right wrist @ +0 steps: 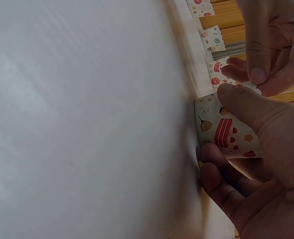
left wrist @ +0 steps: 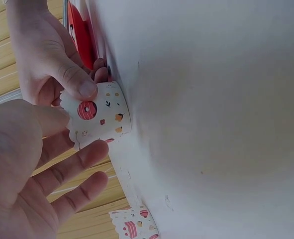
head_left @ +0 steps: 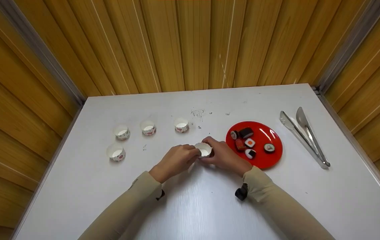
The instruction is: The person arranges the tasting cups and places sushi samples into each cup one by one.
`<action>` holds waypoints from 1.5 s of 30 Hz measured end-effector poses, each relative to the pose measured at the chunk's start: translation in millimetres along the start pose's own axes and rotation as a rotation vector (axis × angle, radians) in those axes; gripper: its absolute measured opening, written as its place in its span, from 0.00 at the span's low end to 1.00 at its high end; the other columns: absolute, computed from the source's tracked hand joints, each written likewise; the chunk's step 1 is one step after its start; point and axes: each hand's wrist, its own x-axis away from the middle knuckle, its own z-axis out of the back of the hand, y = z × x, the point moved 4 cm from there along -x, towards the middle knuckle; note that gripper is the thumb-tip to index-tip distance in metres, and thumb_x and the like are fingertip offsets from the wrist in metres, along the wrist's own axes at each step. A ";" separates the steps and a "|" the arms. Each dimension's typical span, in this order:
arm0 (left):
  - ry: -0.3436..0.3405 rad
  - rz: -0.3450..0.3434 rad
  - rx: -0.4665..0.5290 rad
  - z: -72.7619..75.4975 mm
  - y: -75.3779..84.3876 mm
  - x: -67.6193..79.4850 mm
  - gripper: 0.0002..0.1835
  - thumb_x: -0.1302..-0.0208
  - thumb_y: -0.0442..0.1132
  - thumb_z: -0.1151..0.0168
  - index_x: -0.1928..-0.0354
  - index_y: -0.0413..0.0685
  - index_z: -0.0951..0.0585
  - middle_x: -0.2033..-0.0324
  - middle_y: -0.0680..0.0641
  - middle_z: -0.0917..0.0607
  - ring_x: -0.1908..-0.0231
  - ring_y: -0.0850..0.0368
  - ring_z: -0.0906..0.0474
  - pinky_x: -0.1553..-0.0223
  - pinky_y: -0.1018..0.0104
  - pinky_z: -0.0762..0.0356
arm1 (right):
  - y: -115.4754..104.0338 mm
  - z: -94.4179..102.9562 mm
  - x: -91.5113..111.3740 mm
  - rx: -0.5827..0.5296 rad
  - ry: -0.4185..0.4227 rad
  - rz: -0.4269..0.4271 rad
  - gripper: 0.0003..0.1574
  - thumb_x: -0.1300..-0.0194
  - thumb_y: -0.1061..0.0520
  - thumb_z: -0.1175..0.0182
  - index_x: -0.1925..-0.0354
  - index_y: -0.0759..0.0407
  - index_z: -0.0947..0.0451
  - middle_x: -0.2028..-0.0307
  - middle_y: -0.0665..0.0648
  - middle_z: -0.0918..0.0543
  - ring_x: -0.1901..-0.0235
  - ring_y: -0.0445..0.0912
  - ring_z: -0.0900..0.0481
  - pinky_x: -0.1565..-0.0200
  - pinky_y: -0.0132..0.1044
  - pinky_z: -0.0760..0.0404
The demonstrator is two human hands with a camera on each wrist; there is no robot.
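A white paper baking cup [head_left: 204, 150] with a scalloped rim stands on the table between both hands. Cake, donut and flower prints cover its side, plain in the left wrist view on the cup wall [left wrist: 99, 114]. My left hand [head_left: 178, 159] pinches the rim between thumb and finger, its other fingers spread in the left wrist view. From the other side my right hand [head_left: 226, 156] grips the cup, with the thumb on the printed wall and fingers round it low down. Part of the wall lies hidden behind the hands.
Several similar paper cups, such as this one [head_left: 115, 153], stand at the left and back. A red plate [head_left: 275, 158] bearing several sushi pieces [head_left: 250, 143] lies right of the right hand. Metal tongs [head_left: 305, 140] rest farther right. Wooden panels [head_left: 193, 46] border the table.
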 end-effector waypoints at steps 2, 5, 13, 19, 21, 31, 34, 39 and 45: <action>0.008 -0.008 -0.007 0.1 0.3 0.6 0.02 0.33 0.32 0.32 0.60 0.47 0.14 0.66 0.50 0.12 0.67 0.55 0.15 0.66 0.59 0.18 | -0.6 -0.2 0.0 0.007 0.000 0.010 0.30 0.39 0.50 0.24 0.44 0.47 0.27 0.57 0.47 0.15 0.62 0.44 0.21 0.56 0.40 0.20; 0.006 -0.008 -0.008 0.1 0.6 1.1 0.03 0.33 0.32 0.31 0.60 0.46 0.14 0.66 0.50 0.12 0.67 0.55 0.16 0.66 0.59 0.18 | -0.6 -0.5 0.1 0.007 0.004 0.016 0.29 0.39 0.50 0.24 0.44 0.47 0.26 0.56 0.47 0.15 0.62 0.44 0.21 0.55 0.40 0.20; 0.003 -0.017 -0.028 0.6 0.8 0.3 0.02 0.33 0.31 0.32 0.60 0.45 0.15 0.66 0.49 0.13 0.67 0.55 0.16 0.66 0.61 0.18 | -1.0 -0.9 -0.3 -0.012 0.014 0.022 0.29 0.39 0.52 0.24 0.44 0.47 0.26 0.55 0.47 0.15 0.61 0.45 0.21 0.54 0.41 0.21; 0.069 -0.026 -0.016 10.2 2.4 0.5 0.02 0.30 0.31 0.36 0.62 0.45 0.18 0.69 0.50 0.16 0.71 0.57 0.21 0.70 0.63 0.21 | -1.1 -1.4 0.7 -0.009 0.010 0.011 0.32 0.40 0.51 0.23 0.42 0.47 0.26 0.52 0.46 0.15 0.57 0.43 0.21 0.48 0.42 0.21; 0.096 -0.031 -0.009 14.2 3.1 0.7 0.03 0.29 0.31 0.37 0.63 0.45 0.18 0.71 0.50 0.18 0.72 0.58 0.24 0.71 0.64 0.23 | -0.9 -1.5 0.9 -0.006 0.005 0.007 0.33 0.40 0.51 0.23 0.40 0.48 0.27 0.50 0.46 0.15 0.56 0.43 0.20 0.47 0.43 0.20; 0.224 -0.040 -0.006 34.5 2.8 4.8 0.03 0.29 0.30 0.37 0.62 0.45 0.18 0.66 0.50 0.16 0.69 0.60 0.24 0.70 0.67 0.22 | -0.5 -2.0 0.5 0.022 0.016 0.004 0.34 0.41 0.50 0.22 0.42 0.49 0.27 0.54 0.48 0.15 0.57 0.44 0.20 0.51 0.43 0.20; 0.246 -0.025 -0.006 39.4 -1.3 7.8 0.03 0.30 0.29 0.37 0.61 0.44 0.17 0.64 0.50 0.15 0.67 0.59 0.21 0.68 0.66 0.20 | -0.5 -1.9 0.0 0.016 0.017 0.005 0.33 0.41 0.50 0.22 0.42 0.51 0.27 0.56 0.49 0.15 0.58 0.44 0.19 0.53 0.42 0.20; 0.265 0.010 -0.014 45.0 -11.0 15.6 0.03 0.30 0.29 0.37 0.59 0.44 0.17 0.62 0.49 0.15 0.66 0.59 0.20 0.67 0.65 0.19 | -0.3 -1.9 -0.1 -0.022 0.009 0.003 0.33 0.40 0.51 0.23 0.42 0.52 0.27 0.54 0.52 0.14 0.57 0.45 0.20 0.51 0.44 0.20; 0.291 0.034 -0.003 49.4 -22.5 27.9 0.03 0.31 0.29 0.36 0.59 0.43 0.17 0.63 0.47 0.15 0.65 0.58 0.19 0.67 0.64 0.19 | -1.1 -1.8 1.1 -0.048 0.005 0.014 0.31 0.39 0.52 0.23 0.42 0.53 0.27 0.54 0.52 0.14 0.58 0.45 0.20 0.51 0.44 0.20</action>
